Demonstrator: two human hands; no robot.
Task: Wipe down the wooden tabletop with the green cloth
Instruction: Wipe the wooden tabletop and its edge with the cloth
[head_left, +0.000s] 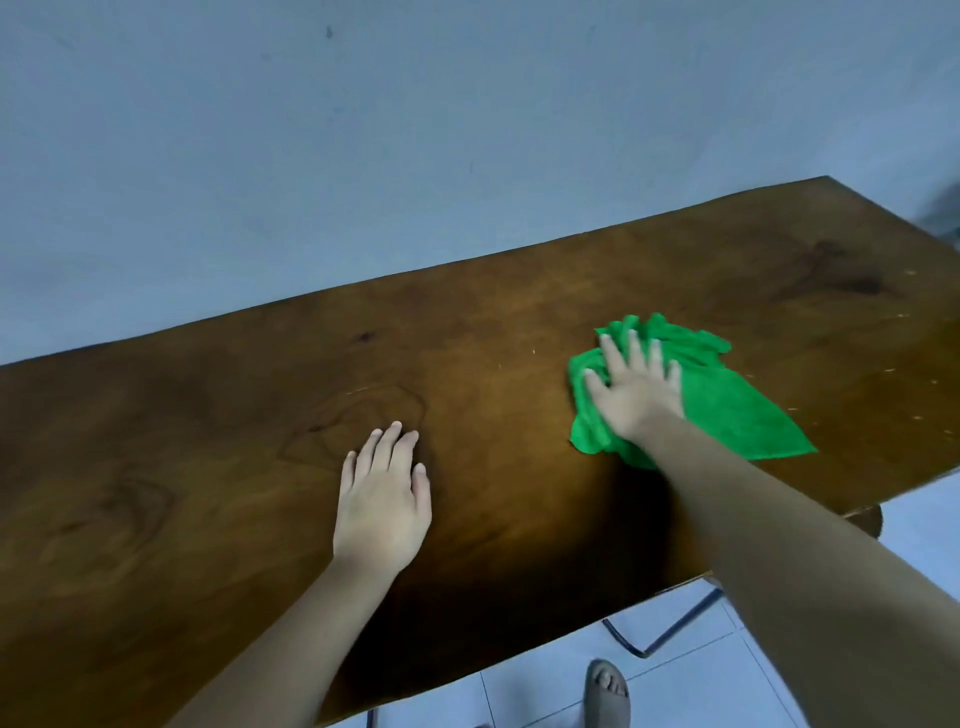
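A dark brown wooden tabletop fills the middle of the head view, slanting up to the right. A crumpled green cloth lies on its right half. My right hand presses flat on the cloth's left part, fingers spread, with the cloth bunched under the palm and around the fingertips. My left hand rests palm down on the bare wood near the table's centre, fingers together and holding nothing.
A pale blue-grey wall runs along the table's far edge. Below the near edge are light floor tiles, a dark metal frame and a foot in a grey sandal.
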